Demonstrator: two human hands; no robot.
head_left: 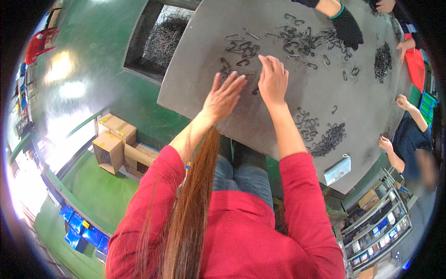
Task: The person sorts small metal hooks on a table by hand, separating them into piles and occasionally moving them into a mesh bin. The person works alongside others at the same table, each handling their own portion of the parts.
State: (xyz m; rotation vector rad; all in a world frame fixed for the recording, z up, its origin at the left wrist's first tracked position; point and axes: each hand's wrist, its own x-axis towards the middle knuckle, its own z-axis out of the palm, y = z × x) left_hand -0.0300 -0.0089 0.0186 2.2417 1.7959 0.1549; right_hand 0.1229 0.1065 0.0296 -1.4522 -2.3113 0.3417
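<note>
Over the grey table (204,69), my left hand (223,98) is open, its fingers stretched toward a few thin dark metal hooks (226,69). To its right, my right hand (273,80) is closed with the fingers curled downward; whatever they hold, if anything, is hidden. A loose cluster of dark bent hooks (244,48) lies just beyond both hands. Farther right spreads a bigger scattering of the same hooks (304,42). Nearer me on the right sit two more groups, some loose hooks (306,123) and a denser pile of hooks (330,139).
A dark bin (134,46) of tangled wire pieces stands beyond the table's left edge. A co-worker's black-gloved hand (348,30) reaches in from the far side; other people's hands (403,102) are along the right. A light blue pouch (337,170) lies at the near right edge. Cardboard boxes (109,151) stand on the floor.
</note>
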